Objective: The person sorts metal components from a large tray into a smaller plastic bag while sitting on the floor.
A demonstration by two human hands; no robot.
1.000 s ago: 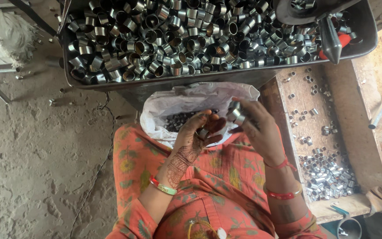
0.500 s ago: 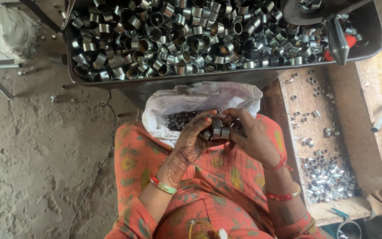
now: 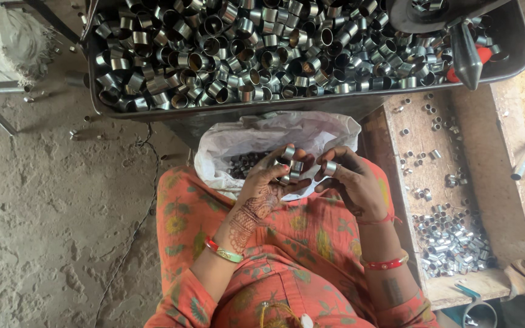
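My left hand [image 3: 267, 188], patterned with henna, cups several short shiny metal rings [image 3: 291, 167] over my lap. My right hand [image 3: 353, 185] sits just to its right and pinches one metal ring [image 3: 330, 168] between thumb and fingers. Both hands hover above a white plastic bag [image 3: 262, 138] that lies open on my lap with more small metal pieces inside. I wear orange flowered clothing and bangles on both wrists.
A large dark metal tray [image 3: 311, 103] heaped with metal rings runs across the top. A wooden tray [image 3: 487, 182] to the right carries scattered rings and a pile [image 3: 454, 243] near its front. A black pointed tool [image 3: 466, 51] hangs over the big tray. Dirt floor lies left.
My hands have come closer together and lower over the bag. The right hand, which held a ring raised a second ago, now holds one beside the left hand's handful.
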